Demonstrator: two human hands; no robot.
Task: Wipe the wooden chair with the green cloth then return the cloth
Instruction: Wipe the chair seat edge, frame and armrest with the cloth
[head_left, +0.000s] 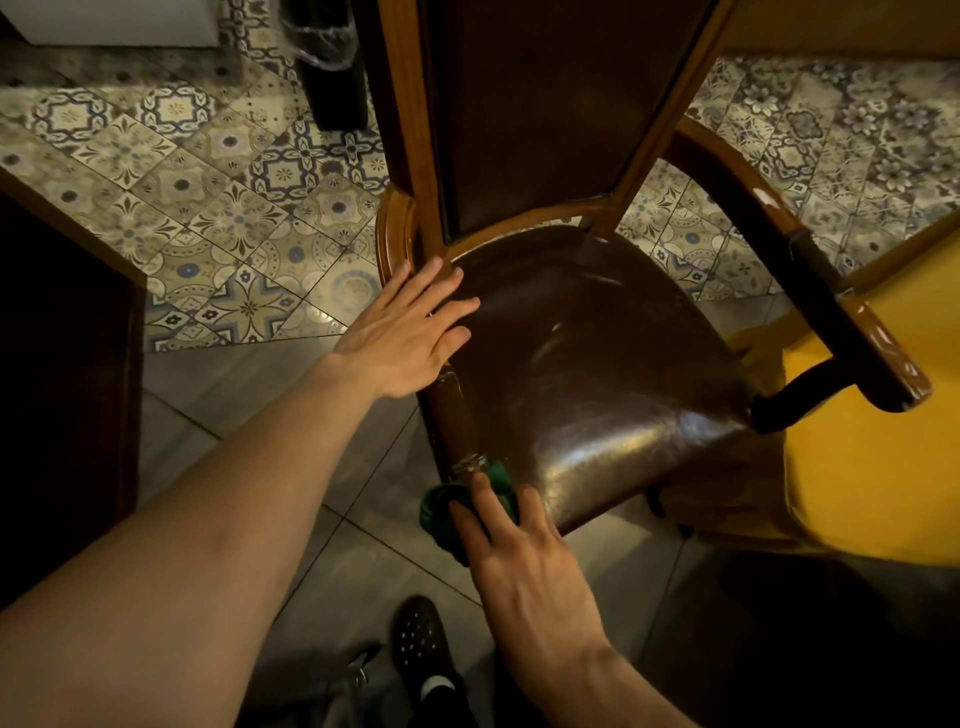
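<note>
The wooden chair (597, 364) fills the middle of the view, with a brown leather seat and backrest and curved wooden armrests. My left hand (410, 327) lies flat, fingers spread, on the seat's left edge near the left armrest post. My right hand (519, 551) presses the green cloth (441, 506) against the chair's front left corner, where the wooden leg meets the seat. My fingers cover most of the cloth.
A yellow table (872, 467) stands to the right, partly under the right armrest (841, 312). A dark cabinet (62, 389) is at the left. A black bin (332, 67) stands on the patterned tile floor behind. My shoe (421, 639) is below the chair.
</note>
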